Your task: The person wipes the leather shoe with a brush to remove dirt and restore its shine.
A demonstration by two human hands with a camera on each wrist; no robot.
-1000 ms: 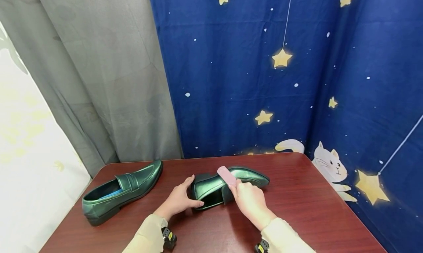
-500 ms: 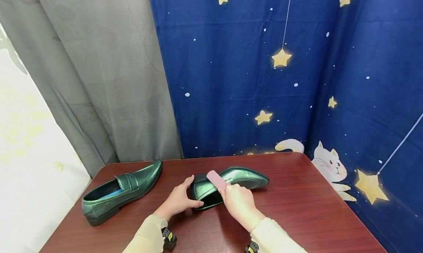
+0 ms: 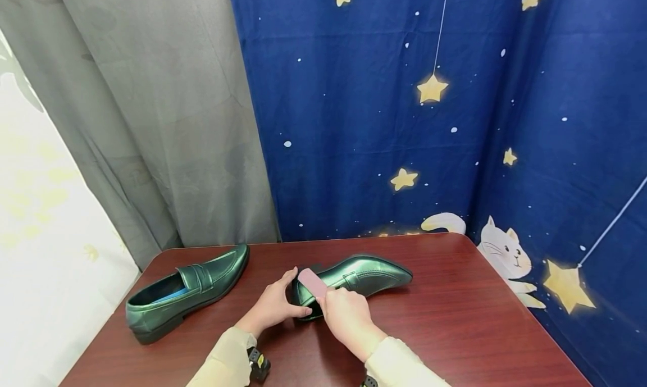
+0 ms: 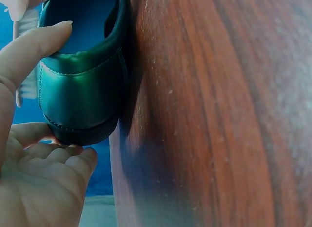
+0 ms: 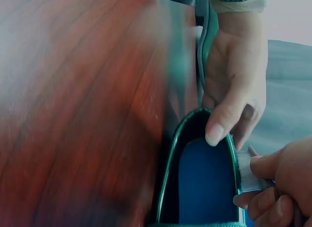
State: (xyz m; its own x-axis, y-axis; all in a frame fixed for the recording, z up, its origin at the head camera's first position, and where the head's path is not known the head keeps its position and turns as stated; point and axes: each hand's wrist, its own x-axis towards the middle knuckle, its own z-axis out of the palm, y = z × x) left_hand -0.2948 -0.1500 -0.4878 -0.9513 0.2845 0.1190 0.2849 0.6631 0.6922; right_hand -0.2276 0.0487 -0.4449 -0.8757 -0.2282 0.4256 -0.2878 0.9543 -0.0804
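Observation:
A shiny dark green loafer [image 3: 379, 276] lies tipped on its side on the table, toe to the right and opening toward me. My left hand [image 3: 275, 303] grips it by the heel; in the left wrist view its thumb lies over the collar above the heel [image 4: 80, 97], with the fingers beneath. My right hand [image 3: 346, 319] holds a small pink-backed brush [image 3: 312, 283]. The brush's pale bristles [image 5: 247, 174] press on the outer side of the shoe near the heel, shown in the right wrist view beside the blue insole [image 5: 207, 183].
A matching green loafer [image 3: 187, 294] stands upright at the left of the dark red wooden table [image 3: 470, 319]. Behind the table's far edge hang a grey curtain [image 3: 202, 123] and a blue starry curtain [image 3: 354, 123].
My right hand has slid the brush leftward along the shoe's side, from near the strap toward the heel. My left hand and the shoe have stayed in place.

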